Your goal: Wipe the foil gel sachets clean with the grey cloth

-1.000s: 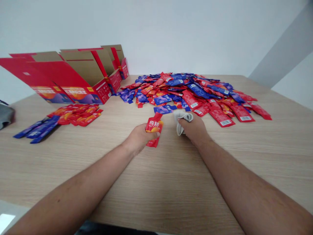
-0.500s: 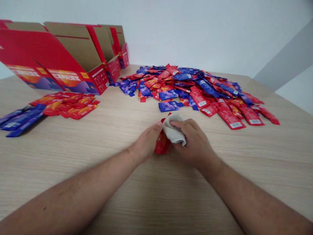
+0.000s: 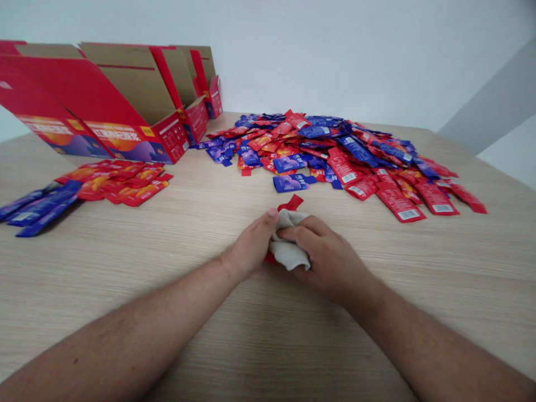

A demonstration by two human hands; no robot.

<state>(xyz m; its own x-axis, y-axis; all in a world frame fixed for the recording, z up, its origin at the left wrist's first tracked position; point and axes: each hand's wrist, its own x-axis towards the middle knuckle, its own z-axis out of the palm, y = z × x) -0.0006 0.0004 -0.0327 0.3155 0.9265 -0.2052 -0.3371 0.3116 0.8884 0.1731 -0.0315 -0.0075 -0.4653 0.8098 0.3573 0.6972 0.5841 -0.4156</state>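
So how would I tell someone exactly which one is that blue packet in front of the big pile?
Find the big pile of red and blue packets by the wall. At its front edge, beyond the left hand and right hand, lies a blue packet, neck to the right. It lies closer to the hands than the similar blue one behind it.

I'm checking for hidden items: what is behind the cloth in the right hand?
A red pouch: its neck pokes out above the cloth, an edge shows below. The cloth covers its middle.
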